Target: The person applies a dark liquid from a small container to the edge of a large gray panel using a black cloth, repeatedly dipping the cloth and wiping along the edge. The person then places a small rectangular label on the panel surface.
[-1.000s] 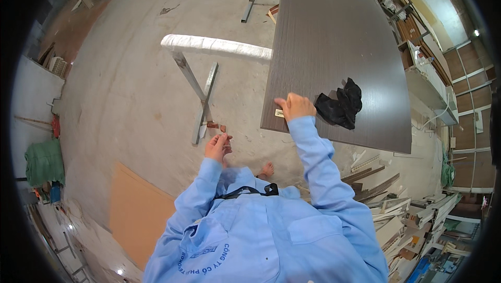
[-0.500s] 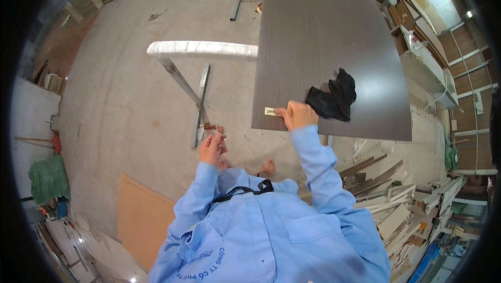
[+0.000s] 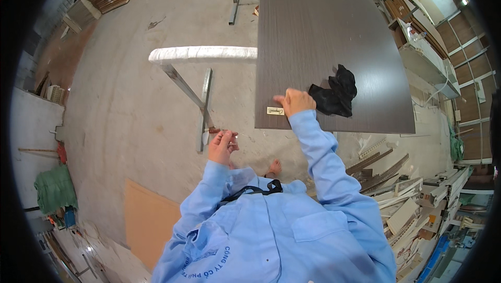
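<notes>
A dark brown wood-grain panel [image 3: 334, 27] lies flat in front of me. Near its front left corner sits a small pale label [image 3: 275, 111] with dark print. Just beyond the label is my right hand [image 3: 298, 101], its fingers curled in and its thumb stretched out to the left; nothing shows in it. A crumpled black cloth [image 3: 334, 94] lies on the panel, to the right of that hand. My left hand [image 3: 222, 146] is off the panel's left side, above the floor, fingers pinched together; a small pale bit shows at the fingertips, too small to name.
A metal stand with a white-wrapped top bar [image 3: 203, 53] juts out left from under the panel. Scrap strips and boards [image 3: 402, 220] are piled at the lower right. A tan board [image 3: 148, 220] lies at the lower left, near a green sack [image 3: 55, 189].
My right thumb has come off the label, and the hand has shifted slightly away from me. My left hand stays pinched in about the same place. The whole view has shifted a little.
</notes>
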Demonstrator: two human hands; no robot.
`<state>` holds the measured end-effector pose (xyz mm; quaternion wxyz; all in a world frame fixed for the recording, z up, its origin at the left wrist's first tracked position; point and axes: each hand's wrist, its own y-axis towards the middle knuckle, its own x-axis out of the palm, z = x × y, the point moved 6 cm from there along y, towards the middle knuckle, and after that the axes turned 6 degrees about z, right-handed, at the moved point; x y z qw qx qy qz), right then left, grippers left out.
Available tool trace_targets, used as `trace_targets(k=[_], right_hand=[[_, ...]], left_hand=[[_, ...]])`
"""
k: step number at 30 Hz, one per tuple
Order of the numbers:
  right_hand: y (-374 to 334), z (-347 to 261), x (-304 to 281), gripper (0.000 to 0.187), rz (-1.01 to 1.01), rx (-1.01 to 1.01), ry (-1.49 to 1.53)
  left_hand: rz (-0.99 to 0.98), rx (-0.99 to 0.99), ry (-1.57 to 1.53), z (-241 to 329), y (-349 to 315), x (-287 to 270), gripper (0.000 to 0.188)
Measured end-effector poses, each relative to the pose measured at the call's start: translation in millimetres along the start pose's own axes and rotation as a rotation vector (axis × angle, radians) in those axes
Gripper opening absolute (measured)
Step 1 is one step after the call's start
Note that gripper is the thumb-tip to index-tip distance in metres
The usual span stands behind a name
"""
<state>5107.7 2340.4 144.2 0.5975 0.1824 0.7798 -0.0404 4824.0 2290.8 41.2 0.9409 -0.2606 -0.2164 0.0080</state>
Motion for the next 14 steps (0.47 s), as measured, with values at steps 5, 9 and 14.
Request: trace_targets(k=[5, 9, 14], right_hand=[[-18, -15, 10, 0.055, -0.138, -0.051, -0.033], [-14, -24, 5, 0.055, -0.02, -0.112, -0.003], [-39, -17, 11, 0.056, -0.046, -0.09, 0.044]], left_hand=[[0.022, -0.009, -0.083, -8, 5, -9, 0.016], [-0.004, -0.03, -0.065, -13, 4, -6, 0.015], [0.005, -0.042, -0.06, -18, 5, -9, 0.018]])
